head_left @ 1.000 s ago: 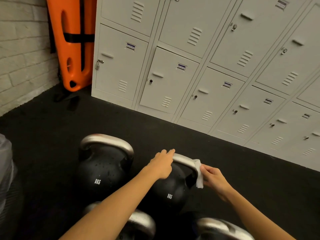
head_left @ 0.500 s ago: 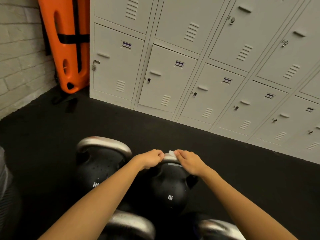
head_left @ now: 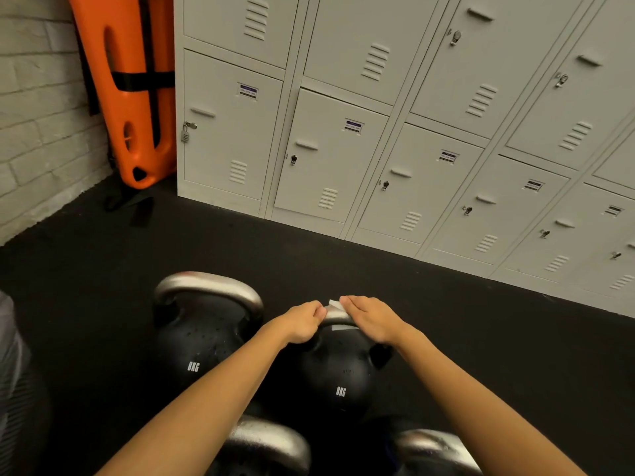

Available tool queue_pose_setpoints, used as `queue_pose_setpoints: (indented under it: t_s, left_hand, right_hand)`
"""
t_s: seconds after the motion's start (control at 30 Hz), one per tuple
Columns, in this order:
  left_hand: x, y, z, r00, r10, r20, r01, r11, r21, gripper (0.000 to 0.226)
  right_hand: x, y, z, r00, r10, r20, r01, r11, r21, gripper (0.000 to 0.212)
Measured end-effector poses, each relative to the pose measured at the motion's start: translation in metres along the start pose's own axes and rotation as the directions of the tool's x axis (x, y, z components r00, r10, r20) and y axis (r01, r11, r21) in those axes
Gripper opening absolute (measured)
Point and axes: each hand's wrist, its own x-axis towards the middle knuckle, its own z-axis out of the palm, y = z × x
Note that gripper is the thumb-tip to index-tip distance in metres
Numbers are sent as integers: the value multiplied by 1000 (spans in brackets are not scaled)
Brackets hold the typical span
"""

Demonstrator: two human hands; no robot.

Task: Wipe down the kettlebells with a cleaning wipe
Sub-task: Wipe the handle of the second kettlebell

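Wipe: our small white cleaning wipe (head_left: 335, 305) lies over the steel handle of the black 8KG kettlebell (head_left: 338, 376) on the dark rubber floor (head_left: 481, 338).
Right hand (head_left: 372, 317): our fingers curl over the wipe and handle.
Left hand (head_left: 304, 319): we grip the handle, fingers curled.
Neighbours: a second black 8KG kettlebell (head_left: 202, 331) beside it; grey metal lockers (head_left: 395, 132) behind.
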Motion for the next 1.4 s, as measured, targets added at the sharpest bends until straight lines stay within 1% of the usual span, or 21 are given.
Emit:
queue_pose_setpoints:
  t_s: [0.1,0.2,0.3,0.4,0.43,0.47,0.57,0.6,0.7,0.77,0.87,0.93,1.03,1.1,1.13,1.17,1.2,1.23,1.3,1.33,1.4]
  left_hand:
    - [-2,0,-7,997,-69,18,70,990,-124,35]
    - [-5,1,-16,980,-167,110,191,944,-268,46]
    - [-10,-3,-21,974,-184,133,205,965,-163,52]
    - [-15,-9,-24,974,-196,117,202,978,-48,41]
    - [-17,-12,-25,974,-197,114,202,979,-33,39]
    - [-19,-15,-26,976,-194,103,197,980,-27,39]
    - [-21,-26,-25,981,-176,82,181,982,-57,48]
    - [-21,-28,-23,985,-157,73,163,984,-74,48]
    - [-22,-27,-18,993,-113,15,114,989,-97,41]
    - [-23,-24,-15,993,-103,-53,99,992,-76,39]
    - [-21,-18,-11,993,-65,-102,59,997,-55,42]
    - [-19,-12,-8,992,-10,-122,3,999,-54,41]
    - [-14,5,-2,966,108,-234,-106,994,19,42]
    - [-16,22,2,910,244,-336,-212,969,130,48]
    - [-17,31,5,883,325,-339,-277,943,182,51]
    - [-19,38,8,873,387,-297,-336,919,208,55]
    - [-20,44,12,884,409,-227,-365,907,212,60]
    - [-20,48,16,900,406,-157,-367,902,230,65]
    - [-16,50,24,912,404,-71,-347,852,392,77]
    - [-12,50,27,907,419,-50,-339,794,504,78]
    - [-5,55,33,883,470,-16,-335,653,680,70]
  right_hand:
    - [11,-15,-1,999,13,36,-9,994,-110,40]
    - [25,-40,5,994,-33,108,71,925,-374,34]
    - [34,-62,22,994,-23,108,84,790,-607,33]
    - [36,-72,38,988,-58,144,148,628,-764,27]
    - [35,-71,38,983,-95,159,184,608,-772,26]
    - [33,-68,35,975,-138,173,221,615,-757,27]
    - [26,-43,17,969,-198,150,248,795,-553,36]
    - [24,-37,15,968,-220,121,251,812,-527,37]
    - [16,-37,28,953,-300,25,243,716,-654,33]
    - [14,-37,40,920,-392,7,283,650,-706,33]
    - [6,-14,38,854,-518,-59,381,697,-608,46]
    - [-3,4,32,832,-539,-134,407,756,-513,53]
    - [-15,15,26,830,-506,-235,423,845,-328,49]
    - [-20,14,21,865,-429,-260,419,903,-94,57]
    - [-24,12,16,890,-372,-262,399,915,55,62]
    - [-27,12,12,905,-323,-277,379,907,181,62]
    - [-30,15,9,907,-279,-316,364,896,255,60]
    - [-34,19,6,902,-238,-361,348,894,283,59]
    - [-40,34,2,906,-140,-399,258,930,261,65]
    - [-42,44,1,925,-72,-374,174,953,247,72]
    - [-48,62,-1,963,81,-258,-10,964,265,83]
